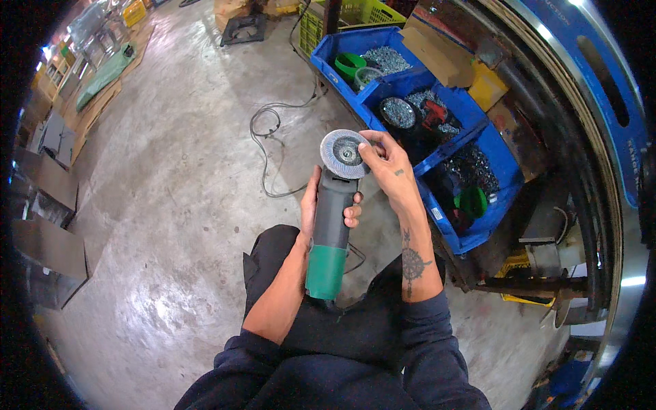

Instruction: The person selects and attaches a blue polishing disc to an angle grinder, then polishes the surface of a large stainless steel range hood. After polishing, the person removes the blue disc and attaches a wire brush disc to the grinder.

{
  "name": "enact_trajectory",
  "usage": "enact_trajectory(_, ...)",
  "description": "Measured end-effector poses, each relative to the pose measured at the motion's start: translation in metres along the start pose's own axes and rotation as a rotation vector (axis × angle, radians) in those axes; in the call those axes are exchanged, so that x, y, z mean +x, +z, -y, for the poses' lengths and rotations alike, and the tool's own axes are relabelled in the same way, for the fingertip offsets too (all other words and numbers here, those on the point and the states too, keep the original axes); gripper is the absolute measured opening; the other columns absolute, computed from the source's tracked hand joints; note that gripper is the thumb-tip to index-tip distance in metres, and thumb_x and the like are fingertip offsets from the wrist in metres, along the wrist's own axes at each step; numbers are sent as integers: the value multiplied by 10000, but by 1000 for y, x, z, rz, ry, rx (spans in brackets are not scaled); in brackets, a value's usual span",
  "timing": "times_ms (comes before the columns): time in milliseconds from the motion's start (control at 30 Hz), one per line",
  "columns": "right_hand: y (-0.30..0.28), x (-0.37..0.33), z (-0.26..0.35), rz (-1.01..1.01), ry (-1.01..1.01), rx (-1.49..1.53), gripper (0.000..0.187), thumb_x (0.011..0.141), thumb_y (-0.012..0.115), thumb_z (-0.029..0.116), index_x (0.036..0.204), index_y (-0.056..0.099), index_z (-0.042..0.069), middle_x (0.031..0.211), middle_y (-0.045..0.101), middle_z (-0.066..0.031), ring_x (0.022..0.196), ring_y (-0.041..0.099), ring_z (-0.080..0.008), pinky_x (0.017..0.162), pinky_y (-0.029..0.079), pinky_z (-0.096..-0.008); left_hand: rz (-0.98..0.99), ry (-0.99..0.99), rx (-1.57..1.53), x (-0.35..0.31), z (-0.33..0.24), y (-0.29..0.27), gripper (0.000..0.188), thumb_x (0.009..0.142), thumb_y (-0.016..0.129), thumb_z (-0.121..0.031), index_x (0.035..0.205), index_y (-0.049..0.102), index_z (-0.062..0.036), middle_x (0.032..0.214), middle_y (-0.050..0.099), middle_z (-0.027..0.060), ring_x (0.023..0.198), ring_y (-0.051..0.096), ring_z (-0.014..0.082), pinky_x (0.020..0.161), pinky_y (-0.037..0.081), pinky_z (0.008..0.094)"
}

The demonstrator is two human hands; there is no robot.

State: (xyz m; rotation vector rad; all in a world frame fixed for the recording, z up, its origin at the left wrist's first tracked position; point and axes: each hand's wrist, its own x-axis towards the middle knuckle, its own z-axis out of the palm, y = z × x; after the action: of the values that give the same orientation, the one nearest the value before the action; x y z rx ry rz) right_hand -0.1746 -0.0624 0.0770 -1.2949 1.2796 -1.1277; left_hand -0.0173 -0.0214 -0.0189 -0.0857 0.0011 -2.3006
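An angle grinder (333, 225) with a dark grey body and a green rear end lies upright in the picture above my lap. My left hand (311, 201) wraps around its body from below, fingertips showing on the right side. A round grey flap disc (336, 145) sits on the grinder's head, facing up. My right hand (388, 162) pinches the disc's right edge, the thumb over its face near the centre and the fingers behind the rim. The fingers behind the disc are partly hidden.
Blue bins (362, 102) at the right hold small metal fasteners and several cups. A yellow-green crate (369, 12) stands behind them. A dark cable (263, 130) loops across the concrete floor (178, 171). Cardboard boxes (51, 253) line the left side.
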Motion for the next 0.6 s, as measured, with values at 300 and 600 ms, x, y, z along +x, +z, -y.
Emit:
enact_trajectory(300,2,1,-2,24,11,-34,379,1036,718,252,1320,666,6,956,681,0,919,589,-70,834,465,-275,-10,0,13,-5,-4,1,764,1047,408,-736,1372,553,-60,1015,595,173,708,536,199,607,478,331)
enact_trajectory(600,-36,9,-24,-195,-58,-275,463,1071,565,262,1483,537,53,1124,641,-84,818,549,-146,788,498,-316,46,-25,-23,-10,-8,1,736,1046,417,-730,1357,548,-76,1059,584,179,752,551,209,635,492,342)
